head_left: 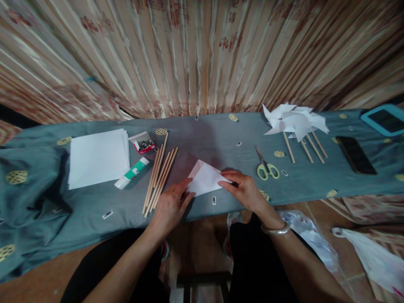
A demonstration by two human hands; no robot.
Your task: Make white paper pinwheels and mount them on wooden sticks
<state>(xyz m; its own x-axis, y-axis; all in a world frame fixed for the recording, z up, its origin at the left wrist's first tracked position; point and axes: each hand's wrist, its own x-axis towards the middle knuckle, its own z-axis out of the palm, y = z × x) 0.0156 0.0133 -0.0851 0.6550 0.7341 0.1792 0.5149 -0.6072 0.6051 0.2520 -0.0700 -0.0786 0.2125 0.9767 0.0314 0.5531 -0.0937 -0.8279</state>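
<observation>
A folded sheet of white paper is held between my two hands over the near middle of the table. Its left corner is pinched by my left hand, thumb and fingers closed on the edge. My right hand, with a bangle on the wrist, grips the right corner the same way. Just left of my left hand lie several thin wooden sticks. To the right of my right hand are scissors with pale green handles, blades pointing away from me.
A stack of white paper, a glue stick and an open box of metal pins lie at left. Paper pinwheels on sticks, a black phone and a blue-framed device lie right. A curtain hangs behind the table.
</observation>
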